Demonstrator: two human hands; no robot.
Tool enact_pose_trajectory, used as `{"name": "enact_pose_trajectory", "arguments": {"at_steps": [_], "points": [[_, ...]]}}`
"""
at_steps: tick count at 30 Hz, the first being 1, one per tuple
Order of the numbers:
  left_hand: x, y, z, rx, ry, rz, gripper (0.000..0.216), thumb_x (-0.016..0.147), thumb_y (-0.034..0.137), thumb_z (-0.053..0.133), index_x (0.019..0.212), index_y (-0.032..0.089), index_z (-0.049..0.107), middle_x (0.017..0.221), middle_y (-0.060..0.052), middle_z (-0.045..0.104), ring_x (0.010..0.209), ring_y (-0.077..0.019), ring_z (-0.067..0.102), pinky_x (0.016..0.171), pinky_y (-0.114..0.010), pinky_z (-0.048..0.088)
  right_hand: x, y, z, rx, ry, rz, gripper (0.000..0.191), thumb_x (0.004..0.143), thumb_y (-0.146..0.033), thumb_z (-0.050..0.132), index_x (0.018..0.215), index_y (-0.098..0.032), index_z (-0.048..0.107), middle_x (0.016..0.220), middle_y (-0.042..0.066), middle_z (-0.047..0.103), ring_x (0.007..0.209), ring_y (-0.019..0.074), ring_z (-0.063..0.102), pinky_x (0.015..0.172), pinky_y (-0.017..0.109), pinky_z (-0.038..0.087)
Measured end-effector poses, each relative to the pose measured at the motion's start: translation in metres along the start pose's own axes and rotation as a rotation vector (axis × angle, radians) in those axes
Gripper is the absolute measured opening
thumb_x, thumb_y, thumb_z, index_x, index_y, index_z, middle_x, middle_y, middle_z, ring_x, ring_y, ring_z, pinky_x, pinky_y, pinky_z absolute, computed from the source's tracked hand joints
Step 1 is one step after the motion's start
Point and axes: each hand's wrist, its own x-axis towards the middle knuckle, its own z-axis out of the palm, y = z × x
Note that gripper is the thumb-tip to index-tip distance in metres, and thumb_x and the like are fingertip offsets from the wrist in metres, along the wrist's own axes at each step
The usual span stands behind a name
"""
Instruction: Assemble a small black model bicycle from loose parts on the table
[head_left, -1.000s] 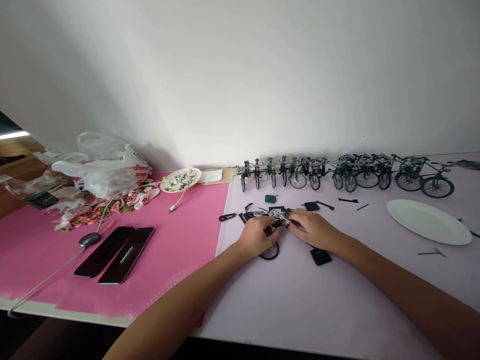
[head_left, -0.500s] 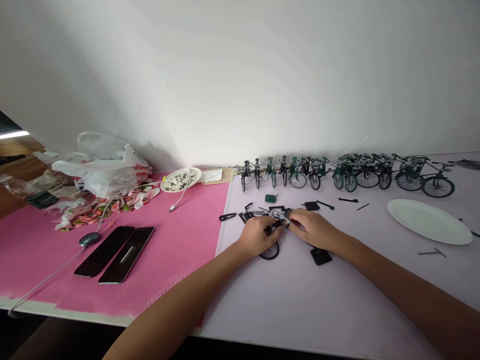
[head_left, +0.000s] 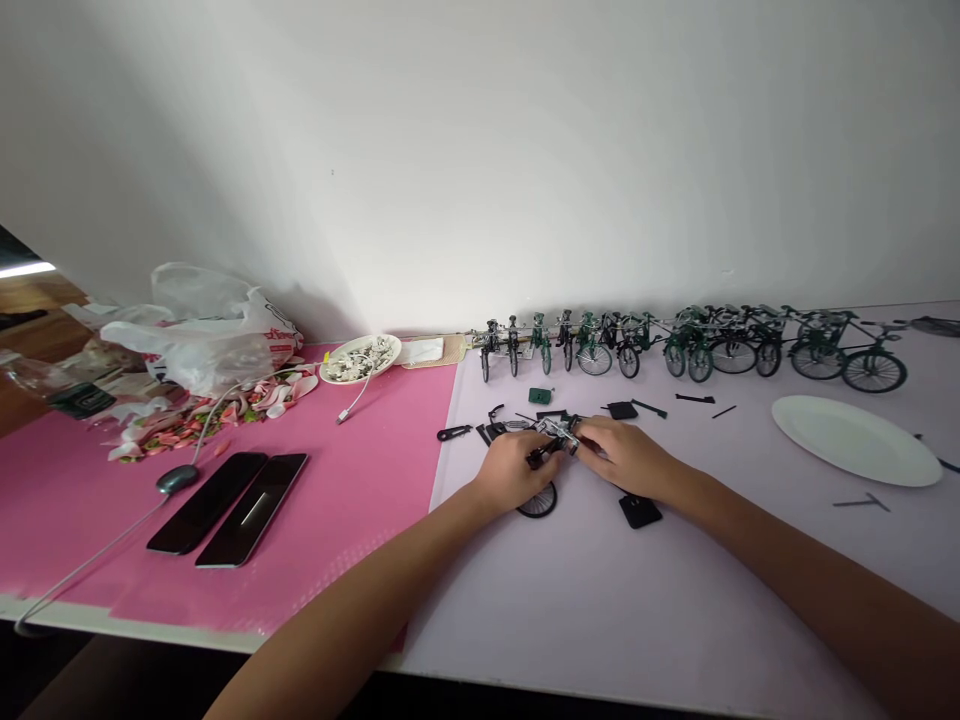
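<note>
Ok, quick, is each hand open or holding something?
Left hand: closed, holding a small black-and-silver part.
Right hand: fingertips at the same part; whether gripping cannot be told.

The pink-and-lilac table (head_left: 570, 610) bore miniature bicycles (head_left: 699, 362) along its back edge, loose bicycle parts (head_left: 640, 511) nearer its front, two smartphones (head_left: 253, 512) toward its front-left corner.

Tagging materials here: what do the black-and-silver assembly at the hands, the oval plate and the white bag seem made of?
Black-and-silver assembly: dark parts could be plastic or painted metal; silvery parts shine like metal or plating.
Oval plate: smooth white, perhaps ceramic or hard plastic; even surface leaves that open.
White bag: likely thin plastic film; translucent, crinkled folds.
</note>
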Motion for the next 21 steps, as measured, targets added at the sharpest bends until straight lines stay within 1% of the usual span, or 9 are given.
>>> {"name": "enact_pose_trajectory", "arguments": {"at_steps": [12,18,21], "points": [[0.0004,0.0002,-0.0001,-0.007,-0.003,0.000,0.021,0.089,0.022,0.060,0.069,0.018,0.058,0.066,-0.001,0.058,0.060,-0.0129,0.049,0.058,-0.026,0.036,-0.0001,0.0002,0.0000,0.002,-0.009,0.014,0.023,0.099,-0.035,0.045,0.085,-0.021,0.058,0.085,0.006,0.065,0.076,0.0210,0.061,0.065,0.032,0.047],[0.0008,-0.0008,-0.0001,0.002,-0.009,-0.001,0.022,0.089,0.022,0.060,0.069,0.018,0.057,0.066,-0.001,0.058,0.060,-0.0128,0.049,0.058,-0.025,0.036,-0.0001,-0.0029,-0.0016,-0.014,0.003,0.014,0.024,0.098,-0.033,0.046,0.079,-0.022,0.055,0.080,0.006,0.064,0.072,0.0207,0.060,0.061,0.031,0.044],[0.0010,-0.0008,-0.0002,0.002,-0.008,0.000,0.023,0.090,0.023,0.059,0.068,0.018,0.056,0.066,-0.001,0.057,0.060,-0.0128,0.049,0.058,-0.025,0.036,0.0001,-0.0034,-0.0017,-0.015,0.008,0.008,0.023,0.098,-0.033,0.047,0.081,-0.022,0.056,0.081,0.006,0.064,0.072,0.0206,0.060,0.062,0.031,0.044]]}}
